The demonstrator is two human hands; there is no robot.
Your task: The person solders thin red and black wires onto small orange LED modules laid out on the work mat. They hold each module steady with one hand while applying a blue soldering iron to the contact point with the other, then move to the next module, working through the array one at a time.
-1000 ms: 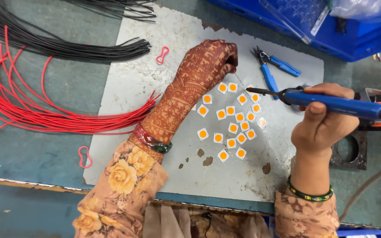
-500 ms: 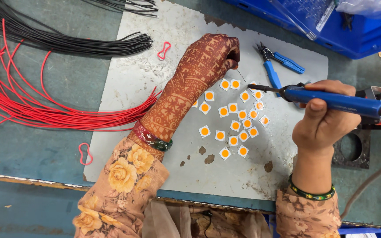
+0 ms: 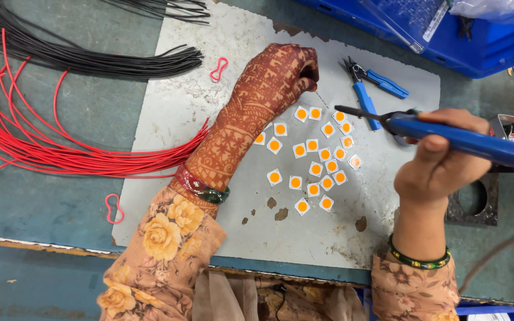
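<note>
Two hands work over a scuffed grey mat point(image 3: 209, 119) on the teal bench point(image 3: 60, 232). Left hand point(image 3: 275, 80), at 12 o'clock, is curled around a thin solder wire point(image 3: 322, 101). Right hand point(image 3: 441, 160), at 3 o'clock, grips a blue soldering iron point(image 3: 447, 134) above the white squares with orange centres point(image 3: 316, 154). Red wires point(image 3: 60, 154) fan out at 9 o'clock, blue pliers point(image 3: 370, 89) lie at 1 o'clock.

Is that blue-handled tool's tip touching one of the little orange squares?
No, the soldering iron in the right hand has its tip above the orange squares.
</note>
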